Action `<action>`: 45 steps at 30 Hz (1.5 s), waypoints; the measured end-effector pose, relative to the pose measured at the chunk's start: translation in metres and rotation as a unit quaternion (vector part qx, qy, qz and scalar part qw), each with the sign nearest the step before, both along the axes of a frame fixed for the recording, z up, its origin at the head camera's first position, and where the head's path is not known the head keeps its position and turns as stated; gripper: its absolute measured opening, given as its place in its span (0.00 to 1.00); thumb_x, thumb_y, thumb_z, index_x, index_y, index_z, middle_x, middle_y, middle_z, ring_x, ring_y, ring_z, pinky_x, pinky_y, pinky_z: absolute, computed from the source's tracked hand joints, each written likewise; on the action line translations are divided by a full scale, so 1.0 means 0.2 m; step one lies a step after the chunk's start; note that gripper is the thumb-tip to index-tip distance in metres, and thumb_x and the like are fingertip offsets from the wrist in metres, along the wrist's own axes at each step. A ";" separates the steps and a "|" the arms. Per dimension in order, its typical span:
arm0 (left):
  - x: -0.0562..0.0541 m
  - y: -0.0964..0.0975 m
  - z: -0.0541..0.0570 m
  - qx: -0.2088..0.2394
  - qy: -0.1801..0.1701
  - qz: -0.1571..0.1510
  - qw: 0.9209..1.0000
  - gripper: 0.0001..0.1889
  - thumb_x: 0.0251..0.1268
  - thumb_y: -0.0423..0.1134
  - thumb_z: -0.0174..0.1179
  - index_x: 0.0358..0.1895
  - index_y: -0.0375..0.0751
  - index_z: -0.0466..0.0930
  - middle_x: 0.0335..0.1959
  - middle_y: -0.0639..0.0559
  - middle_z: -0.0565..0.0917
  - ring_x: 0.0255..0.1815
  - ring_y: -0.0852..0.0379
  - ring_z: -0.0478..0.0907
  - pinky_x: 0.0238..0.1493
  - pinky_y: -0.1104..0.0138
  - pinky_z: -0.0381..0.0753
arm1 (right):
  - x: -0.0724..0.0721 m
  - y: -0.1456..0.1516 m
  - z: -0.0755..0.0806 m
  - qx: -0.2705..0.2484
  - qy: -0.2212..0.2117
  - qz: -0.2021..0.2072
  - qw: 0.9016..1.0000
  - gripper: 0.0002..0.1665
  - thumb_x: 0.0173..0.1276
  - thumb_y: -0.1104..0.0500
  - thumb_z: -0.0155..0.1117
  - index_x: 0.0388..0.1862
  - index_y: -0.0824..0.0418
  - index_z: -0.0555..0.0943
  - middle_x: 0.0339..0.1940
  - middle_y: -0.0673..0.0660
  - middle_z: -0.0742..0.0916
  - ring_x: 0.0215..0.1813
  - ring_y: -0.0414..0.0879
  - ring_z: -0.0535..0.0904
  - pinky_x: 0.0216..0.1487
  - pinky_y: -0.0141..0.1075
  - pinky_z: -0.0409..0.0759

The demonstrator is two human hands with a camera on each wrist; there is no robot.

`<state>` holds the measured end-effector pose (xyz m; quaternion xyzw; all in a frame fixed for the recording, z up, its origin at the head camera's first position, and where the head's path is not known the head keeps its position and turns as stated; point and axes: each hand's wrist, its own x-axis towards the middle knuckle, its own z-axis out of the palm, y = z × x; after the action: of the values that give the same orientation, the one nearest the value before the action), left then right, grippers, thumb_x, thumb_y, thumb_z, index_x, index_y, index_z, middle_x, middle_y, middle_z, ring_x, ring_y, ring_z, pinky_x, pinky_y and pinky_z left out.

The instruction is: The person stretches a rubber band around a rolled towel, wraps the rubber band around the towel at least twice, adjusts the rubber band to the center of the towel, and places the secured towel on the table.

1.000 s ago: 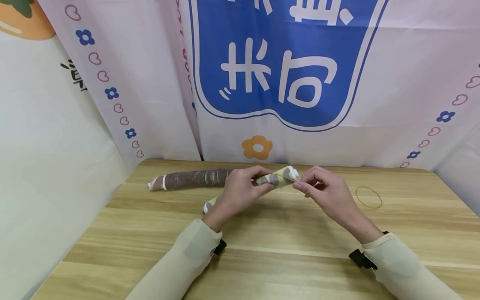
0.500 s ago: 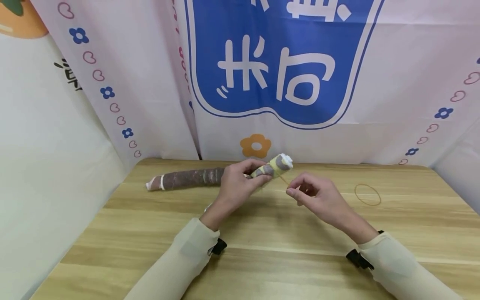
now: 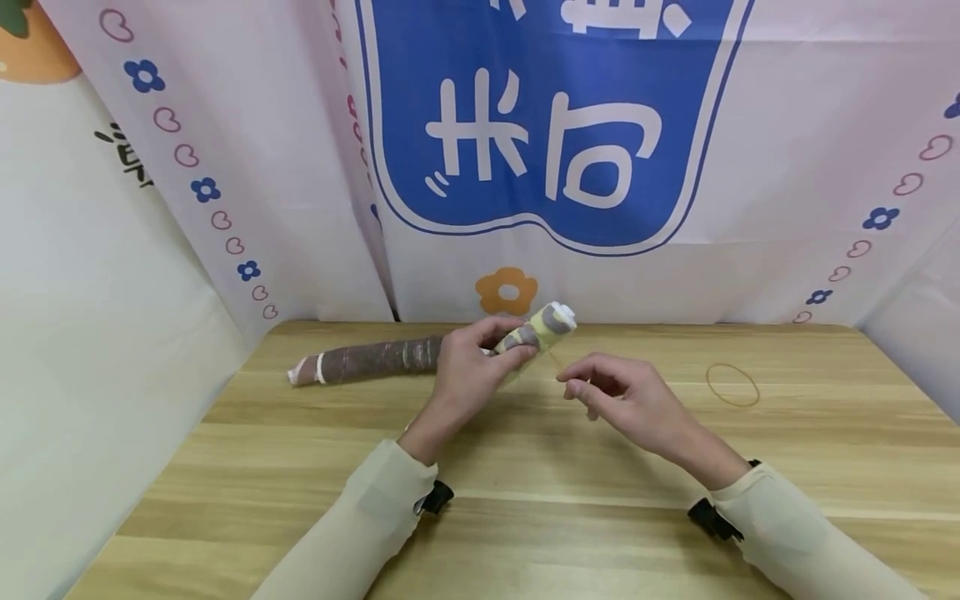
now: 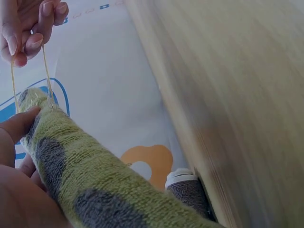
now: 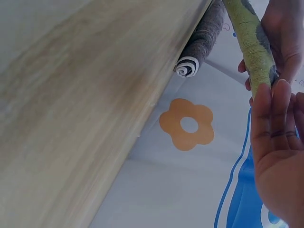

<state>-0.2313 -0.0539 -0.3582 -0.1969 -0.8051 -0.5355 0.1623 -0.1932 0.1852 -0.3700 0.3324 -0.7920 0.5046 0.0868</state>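
Observation:
My left hand [image 3: 468, 371] grips a rolled towel [image 3: 550, 327], yellow-green with grey patches, whose white-edged end tilts up to the right. Around the roll near that end goes a thin tan rubber band [image 3: 555, 360]. The thumb and fingers of my right hand [image 3: 626, 400] pinch the band and hold it stretched off the roll. Two strands of the band [image 4: 46, 66] run from the fingers to the towel [image 4: 90, 156] in the left wrist view. In the right wrist view, my right hand [image 5: 280, 142] hides the towel's end.
A brown rolled towel [image 3: 375, 360] lies at the back left of the wooden table [image 3: 570, 542], partly behind my left hand. A second rubber band [image 3: 732, 385] lies flat on the right. Behind the table's back edge hangs a printed cloth [image 3: 750, 275].
The spotted towel's free end has tilted upward and shifted slightly left. My right hand has moved down and left, drawing the band below the roll.

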 end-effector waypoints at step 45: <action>0.02 0.01 0.03 0.028 -0.002 -0.080 0.996 0.13 0.64 0.36 0.76 0.51 0.42 0.91 0.41 0.53 0.90 0.39 0.55 0.84 0.38 0.60 0.85 | -0.03 0.01 -0.03 0.040 0.014 0.013 0.999 0.08 0.75 0.69 0.69 0.43 0.58 0.92 0.22 0.45 0.86 0.19 0.43 0.78 0.16 0.32 0.74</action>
<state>-0.2277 -0.0518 -0.3520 -0.2552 -0.7718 -0.5694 0.1224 -0.2002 0.1879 -0.3765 0.3525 -0.8062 0.4688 0.0777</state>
